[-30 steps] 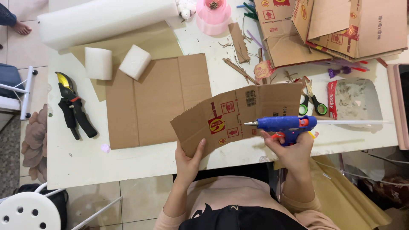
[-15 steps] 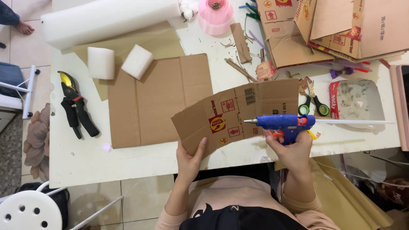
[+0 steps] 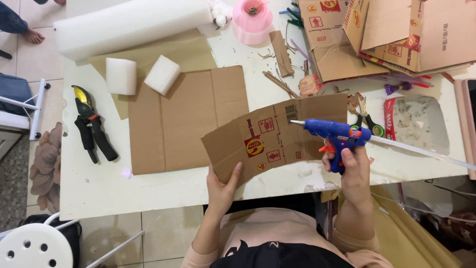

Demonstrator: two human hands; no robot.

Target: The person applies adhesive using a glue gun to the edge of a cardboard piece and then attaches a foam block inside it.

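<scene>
**Glue gun nozzle at the cardboard strip, both hands engaged**

Head view, now. The left hand [image 3: 221, 186] holds the lower left end of a long cardboard strip [image 3: 277, 139], fingers closed on its edge, thumb on the printed face. The strip slants up from that grip across the front of the white desk [image 3: 99, 188], its right end lying near the scissors [image 3: 367, 121]. The right hand [image 3: 353, 171] is wrapped around the grip of a blue glue gun [image 3: 334, 134], fingers closed on the handle beside the orange trigger; I cannot tell whether the trigger is pressed. The nozzle points left and its tip sits at the strip's upper middle, by a printed barcode patch. A clear glue stick [image 3: 421, 151] trails out behind the gun to the right.

Compared with the frames of a second and half a second ago: hardly any change. Strip, gun and both hands keep the same places; the nozzle has stayed at the same spot. No bead of glue is visible. Judgement: the work is paused at or just short of applying glue.

Around: a flat cardboard sheet [image 3: 188, 119] behind the strip, two white foam blocks [image 3: 141, 74], black pruning shears [image 3: 91, 126] to the left, a pink tape roll [image 3: 253, 17] and opened cartons [image 3: 391, 34] at the far edge.
</scene>
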